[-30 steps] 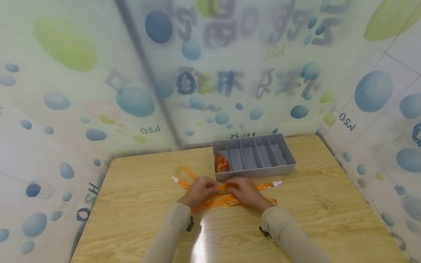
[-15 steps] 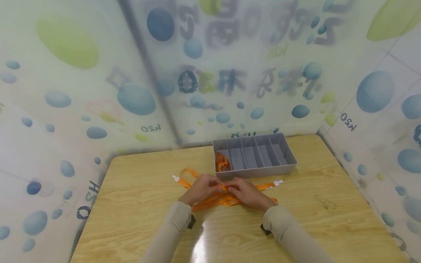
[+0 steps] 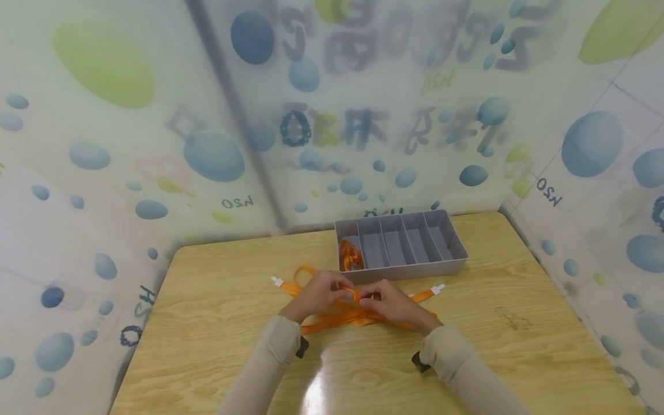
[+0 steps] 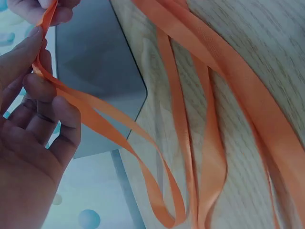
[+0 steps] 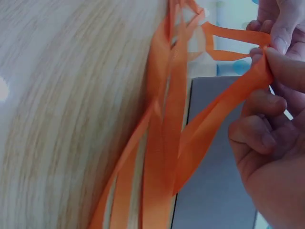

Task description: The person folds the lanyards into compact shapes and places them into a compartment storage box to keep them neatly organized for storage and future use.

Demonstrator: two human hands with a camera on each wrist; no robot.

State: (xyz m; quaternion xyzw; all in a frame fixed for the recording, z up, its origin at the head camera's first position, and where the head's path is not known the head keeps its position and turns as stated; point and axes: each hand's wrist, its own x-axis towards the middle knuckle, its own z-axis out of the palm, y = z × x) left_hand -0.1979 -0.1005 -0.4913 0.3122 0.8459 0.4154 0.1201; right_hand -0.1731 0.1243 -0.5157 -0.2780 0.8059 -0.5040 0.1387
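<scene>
My left hand (image 3: 321, 295) and right hand (image 3: 392, 304) are close together above the table, both pinching an orange lanyard (image 5: 221, 112). In the left wrist view, thumb and fingers of my left hand (image 4: 28, 148) hold the strap, and a loop of it hangs down. My right hand (image 5: 274, 138) pinches a folded part between thumb and forefinger, its other fingers curled. Under the hands lie more orange straps (image 3: 332, 323), crossing each other on the tabletop. White clips show at the left end (image 3: 277, 281) and right end (image 3: 437, 289).
Just behind the hands stands a grey divided tray (image 3: 415, 270) with several compartments. Its leftmost compartment contains a bundled orange lanyard (image 3: 350, 256). The wooden table (image 3: 218, 340) backs onto a wall covering (image 3: 321, 190) printed with blue and green ovals.
The pinched lanyard part has risen a little between the hands, and my left hand has lifted slightly. The loop left of it has shifted right. Tray and clips stay put.
</scene>
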